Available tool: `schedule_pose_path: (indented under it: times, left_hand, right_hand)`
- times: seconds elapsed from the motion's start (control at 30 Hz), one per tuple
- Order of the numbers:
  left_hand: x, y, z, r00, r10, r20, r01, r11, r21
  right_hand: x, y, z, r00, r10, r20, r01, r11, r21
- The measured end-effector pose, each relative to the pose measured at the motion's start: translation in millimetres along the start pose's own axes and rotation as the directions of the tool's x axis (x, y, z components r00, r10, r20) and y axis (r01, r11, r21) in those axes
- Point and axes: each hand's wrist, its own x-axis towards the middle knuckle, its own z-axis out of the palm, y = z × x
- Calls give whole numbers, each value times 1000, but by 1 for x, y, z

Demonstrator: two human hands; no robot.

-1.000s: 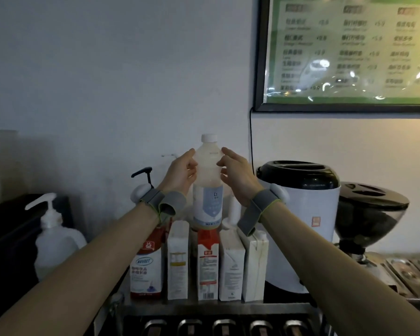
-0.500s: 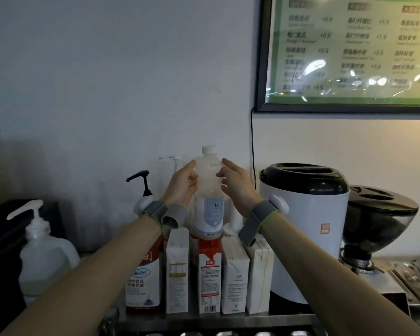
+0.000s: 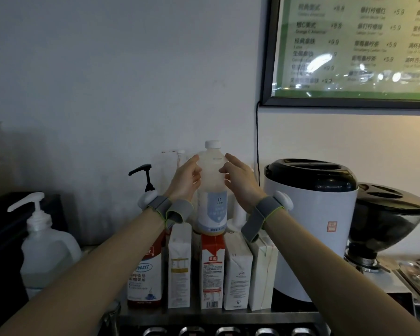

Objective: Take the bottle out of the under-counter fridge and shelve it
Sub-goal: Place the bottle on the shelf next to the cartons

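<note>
Pale, cloudy plastic bottle (image 3: 212, 190) with a white cap stands upright at centre frame, gripped at its shoulder by the left hand (image 3: 186, 181) and the right hand (image 3: 238, 184), 1 on each side. Its base sits behind and above a row of 5 cartons (image 3: 211, 270) on a steel shelf (image 3: 216, 316). This looks like the shelving step; next, the bottle needs settling steady before letting go.
</note>
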Motion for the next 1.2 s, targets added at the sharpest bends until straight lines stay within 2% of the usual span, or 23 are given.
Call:
schedule_pose_path:
  times: [0.3,0.57,0.77,1.2]
  left_hand:
    - [8,6,-6,1000,-22,-20,25,982,189]
    - [10,14,-17,999,-47,-9,48,977,210]
    - [-8,18,-15,998,-45,49,29,960,278]
    - [-33,33,-17,998,-45,32,34,957,289]
  right_hand:
    - [4,-2,-2,1000,-24,-1,23,999,-47]
    - [-1,-9,2,1000,-26,8,26,999,-40]
    - [-9,-8,13,997,-29,76,33,998,-47]
    - [-29,-22,9,998,-45,46,46,999,-22]
